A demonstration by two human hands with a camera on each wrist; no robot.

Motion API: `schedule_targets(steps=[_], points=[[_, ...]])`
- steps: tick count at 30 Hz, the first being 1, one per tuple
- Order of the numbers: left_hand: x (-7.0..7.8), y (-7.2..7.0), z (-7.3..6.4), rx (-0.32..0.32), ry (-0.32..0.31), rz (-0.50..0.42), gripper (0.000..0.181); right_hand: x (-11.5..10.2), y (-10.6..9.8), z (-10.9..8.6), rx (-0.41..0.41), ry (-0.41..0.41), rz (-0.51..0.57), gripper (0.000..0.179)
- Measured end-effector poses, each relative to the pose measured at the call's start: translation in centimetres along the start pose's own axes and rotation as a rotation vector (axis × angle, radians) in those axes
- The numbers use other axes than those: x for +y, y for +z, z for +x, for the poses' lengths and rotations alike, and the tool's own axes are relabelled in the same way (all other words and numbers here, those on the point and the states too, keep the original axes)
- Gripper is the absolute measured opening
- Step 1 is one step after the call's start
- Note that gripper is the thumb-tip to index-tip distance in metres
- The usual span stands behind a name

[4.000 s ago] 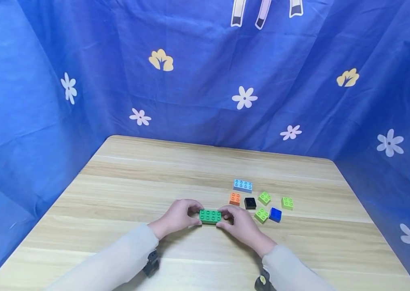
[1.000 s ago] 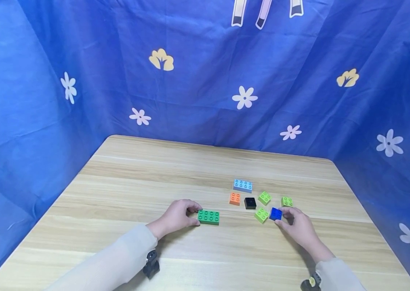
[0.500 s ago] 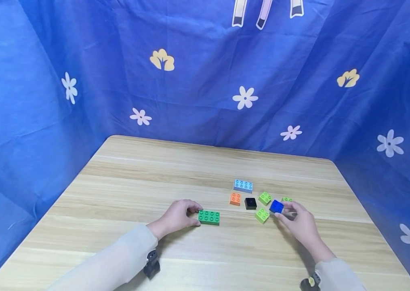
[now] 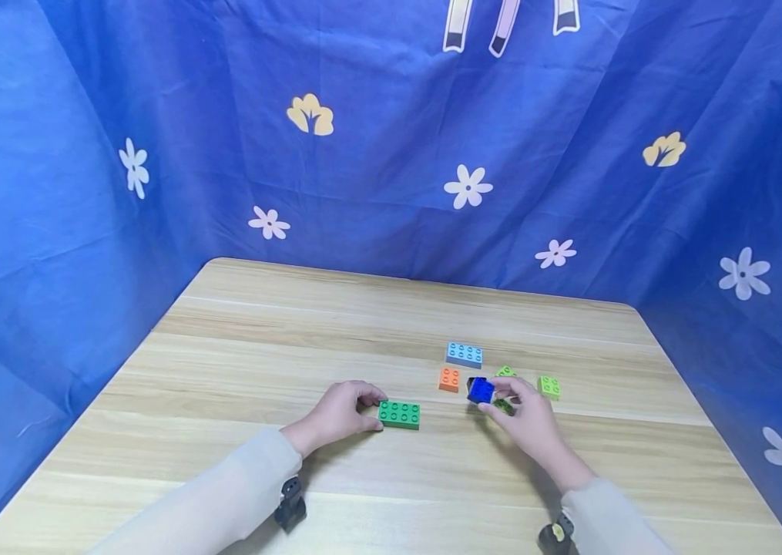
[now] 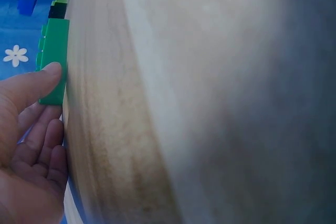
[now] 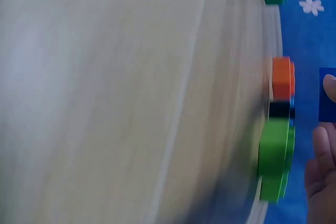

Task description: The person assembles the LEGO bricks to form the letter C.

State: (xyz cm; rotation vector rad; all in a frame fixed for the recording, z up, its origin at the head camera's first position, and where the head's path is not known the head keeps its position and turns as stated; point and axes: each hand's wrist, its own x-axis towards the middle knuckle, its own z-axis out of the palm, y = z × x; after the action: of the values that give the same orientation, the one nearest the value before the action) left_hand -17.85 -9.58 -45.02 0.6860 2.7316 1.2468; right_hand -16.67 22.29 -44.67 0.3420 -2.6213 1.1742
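On the table a long green building brick (image 4: 400, 415) lies studs up, and my left hand (image 4: 337, 416) grips its left end between thumb and fingers. The left wrist view shows the thumb pressed on the side of the green brick (image 5: 55, 51). My right hand (image 4: 528, 420) pinches a small dark blue brick (image 4: 481, 390), raised above the table. In the head view it partly covers a black brick (image 4: 471, 381). The right wrist view has the blue brick (image 6: 327, 98) at its right edge, apart from the bricks on the table.
An orange brick (image 4: 449, 379) and a long light blue brick (image 4: 464, 354) lie behind the hands. Lime bricks sit to the right, one lime brick (image 4: 549, 387) in full sight, others partly behind my right hand. A blue curtain (image 4: 391, 154) surrounds the wooden table (image 4: 280, 324).
My right hand let go of the green brick, moved right, took the dark blue brick, lifted it and carried it left over the other bricks. My left hand stays at the green brick.
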Motion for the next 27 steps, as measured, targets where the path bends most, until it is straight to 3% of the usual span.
schedule_targets(steps=[12, 27], points=[[0.0, 0.0, 0.0, -0.003, 0.005, 0.005, 0.036, -3.4, 4.3, 1.0, -0.133, -0.087, 0.041, 0.039], [0.1, -0.1, 0.0, 0.003, 0.024, 0.014, 0.035, -6.0, 7.8, 1.7, -0.277, -0.205, 0.050, 0.039]])
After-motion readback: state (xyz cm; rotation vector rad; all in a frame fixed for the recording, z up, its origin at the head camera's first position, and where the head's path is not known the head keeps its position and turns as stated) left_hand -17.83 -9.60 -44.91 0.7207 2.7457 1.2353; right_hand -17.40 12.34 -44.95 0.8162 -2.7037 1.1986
